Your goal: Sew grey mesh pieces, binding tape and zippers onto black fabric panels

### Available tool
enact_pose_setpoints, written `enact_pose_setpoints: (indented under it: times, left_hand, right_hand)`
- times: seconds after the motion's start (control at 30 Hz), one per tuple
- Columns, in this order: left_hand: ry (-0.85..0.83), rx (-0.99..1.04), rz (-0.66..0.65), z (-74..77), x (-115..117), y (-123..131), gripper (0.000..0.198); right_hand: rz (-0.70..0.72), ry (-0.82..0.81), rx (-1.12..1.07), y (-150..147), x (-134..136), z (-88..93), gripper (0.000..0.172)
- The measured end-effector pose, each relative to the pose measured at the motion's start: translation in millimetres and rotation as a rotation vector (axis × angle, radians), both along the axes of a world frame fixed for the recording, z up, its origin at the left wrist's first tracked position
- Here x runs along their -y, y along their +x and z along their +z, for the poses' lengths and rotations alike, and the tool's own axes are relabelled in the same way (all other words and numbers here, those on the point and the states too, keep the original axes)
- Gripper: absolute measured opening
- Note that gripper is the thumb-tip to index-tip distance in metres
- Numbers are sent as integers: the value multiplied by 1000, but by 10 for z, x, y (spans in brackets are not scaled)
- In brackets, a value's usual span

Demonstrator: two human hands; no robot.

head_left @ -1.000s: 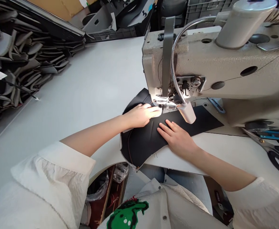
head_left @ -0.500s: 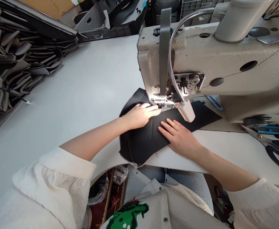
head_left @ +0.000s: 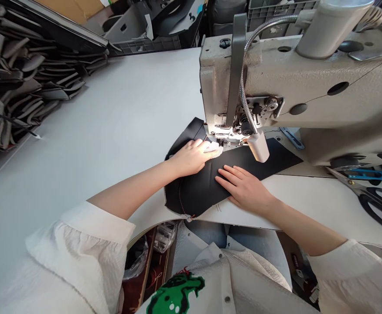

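Observation:
A black leather-like panel [head_left: 196, 187], with a reddish seam line near its left end, lies under the head of a sewing machine [head_left: 285, 78]. My left hand [head_left: 192, 158] is closed at the panel's upper edge, close by the presser foot [head_left: 223, 143]. Something white shows at its fingertips under the bright light; I cannot make out whether it is the panel's backing or a finger cover. Lower and to the right, my right hand [head_left: 246, 187] rests flat on the panel, fingers stretched out. The needle point is hidden.
Big black-handled scissors [head_left: 374, 198] lie on the right side of the white table [head_left: 138, 104], near a blue tool [head_left: 367, 173]. Stacked dark padded pieces [head_left: 30, 78] fill the left. A grey crate [head_left: 128, 32] stands behind. The machine's lamp [head_left: 258, 147] hangs above the panel.
The view has shifted slightly, so the machine appears farther right. My left fingers look more bent and drawn together at the presser foot. My right hand stays flat on the panel.

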State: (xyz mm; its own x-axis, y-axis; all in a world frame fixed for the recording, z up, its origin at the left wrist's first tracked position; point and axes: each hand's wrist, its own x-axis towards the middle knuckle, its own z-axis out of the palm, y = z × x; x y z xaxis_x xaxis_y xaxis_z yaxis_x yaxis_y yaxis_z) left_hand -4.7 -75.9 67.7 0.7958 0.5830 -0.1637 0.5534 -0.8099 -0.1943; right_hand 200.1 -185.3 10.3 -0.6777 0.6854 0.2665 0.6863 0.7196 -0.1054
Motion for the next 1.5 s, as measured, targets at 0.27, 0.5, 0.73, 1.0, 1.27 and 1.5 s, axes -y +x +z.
enact_pose_setpoints:
  times: [0.27, 0.5, 0.73, 1.0, 1.27, 1.5]
  left_hand:
    - [-41, -44, 26, 37, -40, 30, 55]
    - [-101, 14, 14, -21, -195, 26, 54]
    - [-180, 74, -34, -54, -248, -25, 54]
    - [-201, 83, -47, -42, -230, 76, 60]
    - [-348, 29, -12, 79, -240, 184, 49]
    - [-356, -21, 124, 20, -255, 322, 45]
  right_hand:
    - [-16, -11, 10, 8, -12, 5, 46]
    - [-96, -56, -2, 56, -66, 7, 48]
    - [-13, -50, -20, 6, -60, -30, 43]
    - [59, -28, -15, 26, -118, -47, 44]
    - [145, 41, 32, -285, -260, -39, 44]
    - [54, -5, -65, -768, -433, -83, 42]
